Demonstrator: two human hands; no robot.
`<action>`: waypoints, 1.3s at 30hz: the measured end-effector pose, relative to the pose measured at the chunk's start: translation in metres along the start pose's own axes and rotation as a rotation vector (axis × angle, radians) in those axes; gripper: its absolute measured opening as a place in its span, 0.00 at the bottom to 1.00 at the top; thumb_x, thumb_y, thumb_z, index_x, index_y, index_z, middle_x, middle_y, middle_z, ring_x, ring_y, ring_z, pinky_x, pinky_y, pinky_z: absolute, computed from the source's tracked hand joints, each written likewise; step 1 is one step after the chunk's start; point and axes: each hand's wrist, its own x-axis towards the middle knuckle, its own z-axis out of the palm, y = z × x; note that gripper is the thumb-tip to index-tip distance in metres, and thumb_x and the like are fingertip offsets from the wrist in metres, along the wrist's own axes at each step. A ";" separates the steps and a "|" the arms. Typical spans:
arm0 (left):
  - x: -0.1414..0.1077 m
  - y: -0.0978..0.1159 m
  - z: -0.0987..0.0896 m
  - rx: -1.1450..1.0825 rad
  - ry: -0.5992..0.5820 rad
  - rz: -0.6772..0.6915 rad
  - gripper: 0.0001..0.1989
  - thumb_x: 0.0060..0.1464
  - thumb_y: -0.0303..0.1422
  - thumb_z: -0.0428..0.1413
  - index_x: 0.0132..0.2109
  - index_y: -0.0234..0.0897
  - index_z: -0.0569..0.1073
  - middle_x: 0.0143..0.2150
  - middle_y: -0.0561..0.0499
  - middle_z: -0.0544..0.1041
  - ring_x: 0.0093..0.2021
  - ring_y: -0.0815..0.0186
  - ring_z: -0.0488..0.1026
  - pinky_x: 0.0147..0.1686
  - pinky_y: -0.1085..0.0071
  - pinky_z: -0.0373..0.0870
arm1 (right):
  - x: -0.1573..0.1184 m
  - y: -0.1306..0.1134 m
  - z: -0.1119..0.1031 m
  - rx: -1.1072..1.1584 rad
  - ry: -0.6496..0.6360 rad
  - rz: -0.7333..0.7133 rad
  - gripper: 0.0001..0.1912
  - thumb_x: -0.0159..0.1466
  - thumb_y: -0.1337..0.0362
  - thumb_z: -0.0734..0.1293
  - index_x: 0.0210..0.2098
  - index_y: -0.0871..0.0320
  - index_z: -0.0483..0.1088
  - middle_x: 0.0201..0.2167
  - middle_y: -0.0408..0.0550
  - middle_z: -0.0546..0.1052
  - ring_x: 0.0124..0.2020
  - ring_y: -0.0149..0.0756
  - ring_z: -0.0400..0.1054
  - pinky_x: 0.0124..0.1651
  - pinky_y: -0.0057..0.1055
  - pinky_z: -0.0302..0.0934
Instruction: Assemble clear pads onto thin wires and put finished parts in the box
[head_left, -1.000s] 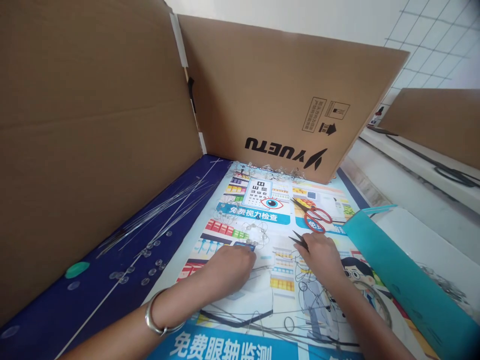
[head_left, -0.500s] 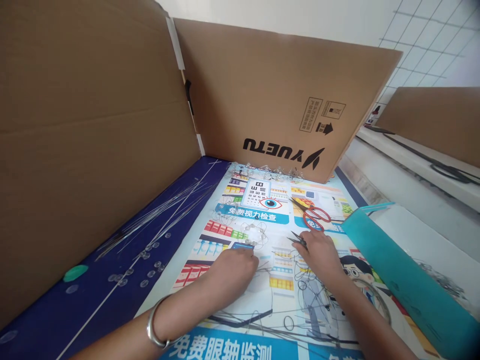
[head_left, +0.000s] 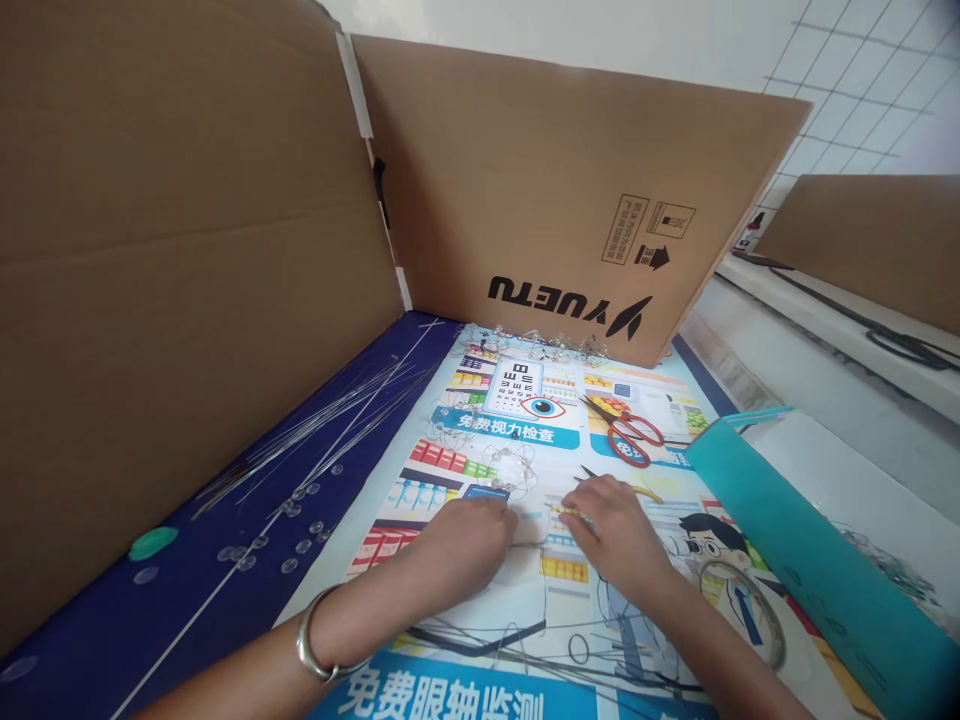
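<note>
L hand: my L hand [head_left: 480, 540] is resting low over the printed sheet [head_left: 555, 478], fingers curling in tight like a loose fist; fingertips are hiding, so can't tell what, if anything, it's holding.
R hand: my R hand [head_left: 606, 520] is facing it, just to the R and apart, thumb & forefinger bending w/ a small gap showing; can't tell if it's pinching a thin wire.
Bead ring: the wire ring w/ clear beads [head_left: 511, 484] is lying on the sheet just beyond my L hand.
Pliers: the pliers [head_left: 651, 494] are lying behind my R hand, dark tip poking out L, yellow handle R; middle's hidden, can't tell if touching.
Scissors: red-handled scissors [head_left: 636, 440] are lying beyond the pliers, tips pointing up-L.
Wires: loose wires [head_left: 517, 652] are lying across the sheet nr me; a straight bunch [head_left: 322, 412] is lying far L.
L side: loose beads [head_left: 293, 507] & a green piece [head_left: 154, 543] are sitting on the dk-blue cover [head_left: 225, 610].
R side: a turquoise box [head_left: 795, 540] is standing open, dk wire tangle [head_left: 892, 570] inside.
Back: a cardboard panel [head_left: 570, 200] is standing upright, beaded wire pcs [head_left: 551, 348] lying along its foot.
Wrist: I'm wearing a silver bangle [head_left: 304, 640], L.
</note>
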 end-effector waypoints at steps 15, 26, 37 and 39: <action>0.002 -0.008 -0.010 -0.092 -0.097 -0.030 0.09 0.52 0.29 0.48 0.31 0.35 0.73 0.30 0.46 0.76 0.29 0.60 0.72 0.25 0.70 0.62 | 0.017 -0.056 -0.004 -0.308 -0.315 -0.371 0.07 0.54 0.77 0.62 0.28 0.61 0.68 0.27 0.50 0.71 0.33 0.40 0.62 0.37 0.36 0.53; 0.001 -0.018 -0.012 -0.164 -0.122 -0.040 0.08 0.50 0.31 0.49 0.30 0.36 0.73 0.29 0.46 0.77 0.27 0.60 0.72 0.24 0.70 0.62 | 0.031 -0.064 0.004 -0.315 -0.362 -0.349 0.04 0.52 0.72 0.62 0.28 0.62 0.68 0.27 0.52 0.73 0.31 0.39 0.64 0.33 0.34 0.51; 0.001 -0.018 -0.018 -0.249 -0.124 -0.025 0.08 0.49 0.29 0.49 0.31 0.36 0.73 0.33 0.48 0.77 0.32 0.62 0.72 0.28 0.72 0.61 | 0.021 -0.053 0.001 -0.240 -0.188 -0.376 0.06 0.59 0.71 0.59 0.31 0.61 0.68 0.30 0.51 0.71 0.35 0.40 0.61 0.40 0.38 0.52; 0.002 -0.023 -0.020 -0.309 -0.128 -0.030 0.08 0.48 0.27 0.49 0.32 0.37 0.73 0.33 0.49 0.77 0.32 0.63 0.71 0.29 0.73 0.60 | 0.020 -0.047 0.000 -0.151 -0.135 -0.307 0.07 0.61 0.68 0.59 0.32 0.60 0.68 0.32 0.50 0.71 0.37 0.40 0.61 0.42 0.37 0.53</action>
